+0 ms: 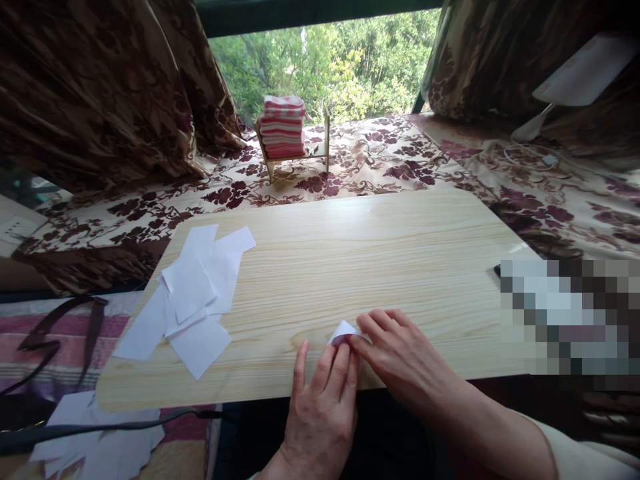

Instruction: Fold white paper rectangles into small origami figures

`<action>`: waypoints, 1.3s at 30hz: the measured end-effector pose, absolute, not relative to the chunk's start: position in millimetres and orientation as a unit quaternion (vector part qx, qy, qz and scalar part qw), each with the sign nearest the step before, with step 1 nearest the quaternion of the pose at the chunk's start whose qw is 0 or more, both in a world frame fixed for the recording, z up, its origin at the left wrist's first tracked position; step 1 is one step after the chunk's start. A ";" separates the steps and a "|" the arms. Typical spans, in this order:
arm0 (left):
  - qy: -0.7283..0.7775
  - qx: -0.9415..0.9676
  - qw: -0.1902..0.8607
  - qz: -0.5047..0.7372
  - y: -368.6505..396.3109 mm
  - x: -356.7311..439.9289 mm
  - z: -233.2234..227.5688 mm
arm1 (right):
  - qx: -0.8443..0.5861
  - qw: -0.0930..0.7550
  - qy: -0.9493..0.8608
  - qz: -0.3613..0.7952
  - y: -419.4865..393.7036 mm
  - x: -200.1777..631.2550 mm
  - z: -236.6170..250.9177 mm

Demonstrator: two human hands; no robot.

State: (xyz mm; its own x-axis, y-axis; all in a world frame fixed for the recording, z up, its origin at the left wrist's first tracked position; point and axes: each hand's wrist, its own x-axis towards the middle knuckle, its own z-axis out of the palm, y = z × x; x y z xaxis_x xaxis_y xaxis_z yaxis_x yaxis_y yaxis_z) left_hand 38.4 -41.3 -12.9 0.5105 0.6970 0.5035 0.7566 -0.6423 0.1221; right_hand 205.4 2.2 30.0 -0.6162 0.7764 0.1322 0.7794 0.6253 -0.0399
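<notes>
A small folded piece of white paper (344, 331) lies near the front edge of a light wooden board (350, 267). My left hand (323, 407) presses on it from below with its fingers flat. My right hand (400, 357) pinches the paper's right side with the fingertips. Both hands meet over the paper, which is mostly hidden beneath them. A loose pile of white paper sheets (193, 297) lies at the board's left end, well away from both hands.
A small wooden rack (295, 157) holding a stack of folded red-and-white cloths (283, 127) stands beyond the board by the window. Flowered cloth covers the surface around. More white paper (95, 437) and a dark cable (100, 427) lie lower left. A blurred patch sits at right.
</notes>
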 end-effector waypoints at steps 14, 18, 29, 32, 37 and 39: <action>-0.422 -0.874 0.018 -0.240 -43.9 28.1 -5.5 | -0.400 0.056 -0.915 -0.019 2.9 204.2 28.9; -0.448 -0.868 0.042 -0.209 -44.6 27.9 -3.5 | -0.400 0.046 -0.915 -0.022 3.0 203.6 29.1; -0.428 -0.874 0.031 -0.229 -40.9 32.4 -2.9 | -0.430 0.070 -0.899 0.036 0.8 209.4 26.2; -0.418 -0.878 0.040 -0.228 -39.8 31.5 -3.4 | -0.432 0.072 -0.898 0.053 3.0 211.7 25.0; -0.415 -0.881 0.065 -0.217 -37.1 35.1 -1.7 | -0.438 0.096 -0.893 0.037 -2.7 212.5 21.1; -0.415 -0.880 0.066 -0.220 -36.5 36.5 -0.4 | -0.443 0.114 -0.889 0.016 -9.2 213.1 18.2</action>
State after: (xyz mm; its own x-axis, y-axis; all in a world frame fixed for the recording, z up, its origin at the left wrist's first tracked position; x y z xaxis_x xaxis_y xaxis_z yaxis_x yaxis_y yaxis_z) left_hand 36.5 -36.5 -0.4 0.5583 0.7021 0.4420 0.7603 -0.6462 0.0661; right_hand 213.1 -9.2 18.2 -0.5820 0.7911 0.1881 0.7840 0.6073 -0.1283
